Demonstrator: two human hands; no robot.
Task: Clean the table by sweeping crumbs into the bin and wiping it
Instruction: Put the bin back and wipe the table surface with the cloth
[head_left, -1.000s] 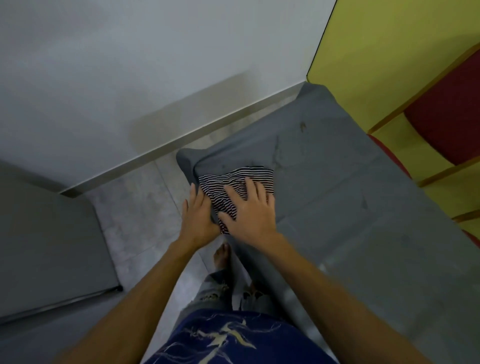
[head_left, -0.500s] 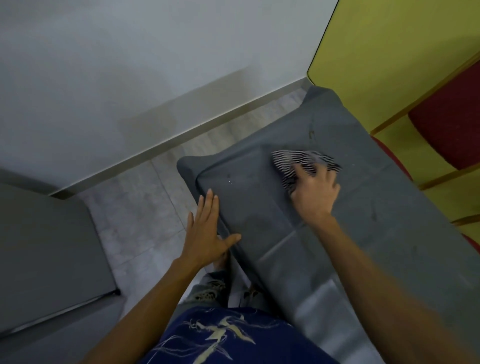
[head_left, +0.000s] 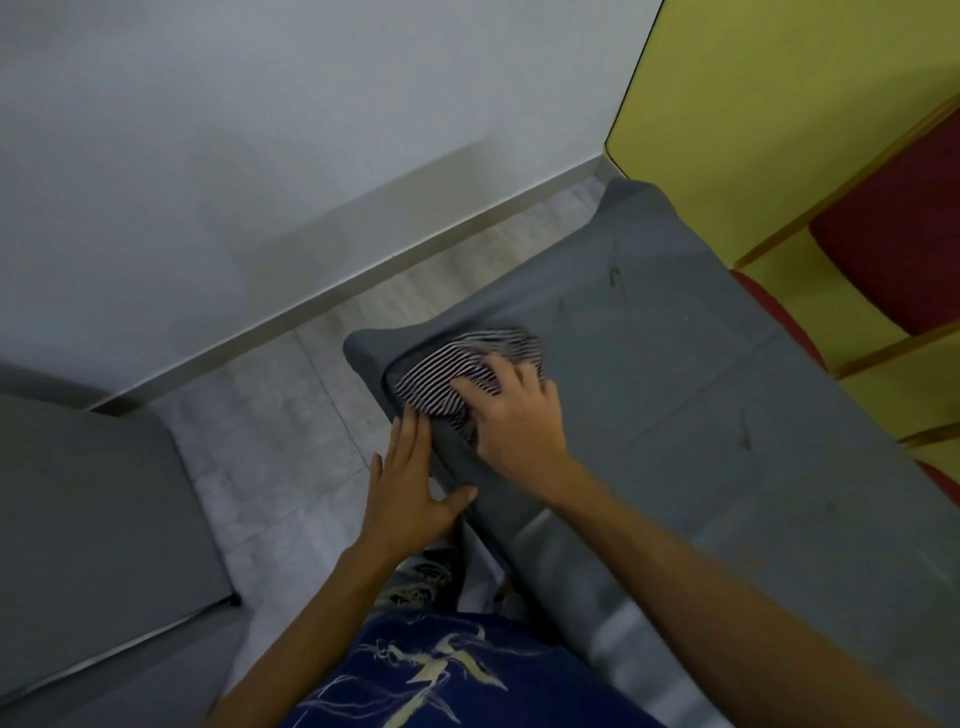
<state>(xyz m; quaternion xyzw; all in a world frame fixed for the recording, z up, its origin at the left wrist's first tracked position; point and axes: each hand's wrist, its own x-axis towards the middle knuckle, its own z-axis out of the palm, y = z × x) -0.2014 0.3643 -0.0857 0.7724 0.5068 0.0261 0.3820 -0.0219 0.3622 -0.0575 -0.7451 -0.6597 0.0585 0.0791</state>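
A table under a grey cover (head_left: 701, 395) runs from the middle to the lower right. A black-and-white striped cloth (head_left: 447, 379) lies bunched at its near-left corner. My right hand (head_left: 519, 415) presses down on the cloth, fingers spread over it. My left hand (head_left: 410, 483) is held flat and open against the table's left edge, just below the corner, fingers pointing up and thumb out to the right. A few dark specks (head_left: 615, 275) show on the cover farther back. No bin is in view.
A grey flat surface (head_left: 93, 545) stands at the lower left across a strip of tiled floor (head_left: 291, 415). A white wall rises behind. Chairs with red seats (head_left: 893, 223) and wooden frames stand along the table's right side by a yellow wall.
My right hand has dragged the striped cloth from the middle of the table back to its near-left corner. My left hand stayed at the table's edge.
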